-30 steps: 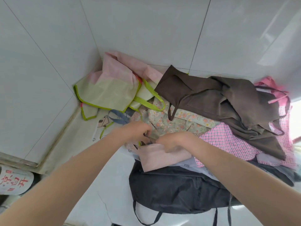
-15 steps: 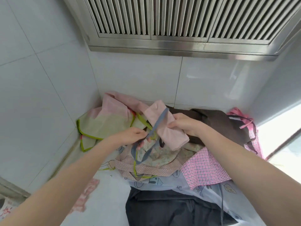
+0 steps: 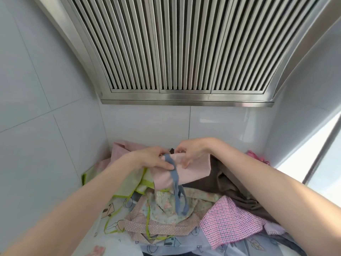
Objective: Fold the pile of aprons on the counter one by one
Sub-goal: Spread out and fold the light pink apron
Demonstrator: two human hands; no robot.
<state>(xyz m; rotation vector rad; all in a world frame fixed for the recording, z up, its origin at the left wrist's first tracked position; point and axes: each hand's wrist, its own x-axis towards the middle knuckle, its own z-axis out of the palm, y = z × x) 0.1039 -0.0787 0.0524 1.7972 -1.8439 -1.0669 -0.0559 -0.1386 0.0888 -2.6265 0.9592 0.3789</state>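
Fingers [image 3: 167,164] of the left hand [image 3: 155,159] curl over the near top edge of a folded pale pink apron [image 3: 188,172], pinching it together with its grey-blue strap [image 3: 175,182], while the right hand [image 3: 191,152] pinches the same top edge just beside it, thumb and fingertips closed on the cloth. Both hands hold the pink apron lifted above the pile of aprons [image 3: 175,218], close in front of the back wall. Under them a white counter [image 3: 88,242] fills a corner of pale grey wall tiles [image 3: 55,126], with a ribbed steel extractor hood [image 3: 184,52] hanging overhead and a bright window [image 3: 324,163] at the right. The pink apron is folded into a thick, roughly rectangular pad, smooth on its front face, and its strap hangs down in a long loop whose lower end falls against a floral apron [image 3: 166,209] in the heap. Around that lie a pale green apron with lime binding [image 3: 129,183] at the left, a dark brown apron [image 3: 230,182] at the back right, a pink checked apron [image 3: 230,224] at the right, a dotted beige apron [image 3: 156,230] and a thin white printed apron [image 3: 175,244] with little house drawings at the near edge. All of them lie crumpled and overlapping on the counter.
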